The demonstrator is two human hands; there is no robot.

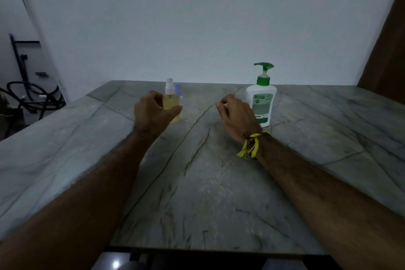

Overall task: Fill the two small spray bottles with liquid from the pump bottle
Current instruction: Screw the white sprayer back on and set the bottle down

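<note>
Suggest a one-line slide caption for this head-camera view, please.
Left hand holds a yellow-filled spray bottle on the marble table; right hand hovers beside the green-topped pump bottle.

grey-green marble table [208, 182] w/ dark veins fills the lower & middle frame, far edge running across mid-frame. plain white wall [197, 17] behind it, upper frame. brown panel [388, 55], maybe a door or curtain, at upper right edge. left edge of frame: black metal stand [20, 59] upright, w/ black hose [28, 94] coiled low beside it. yellow thread band [252, 144] w/ tassels, right of centre. bottom edge: dark area under the table, small bright light spot [115, 264] at lower left.
</note>
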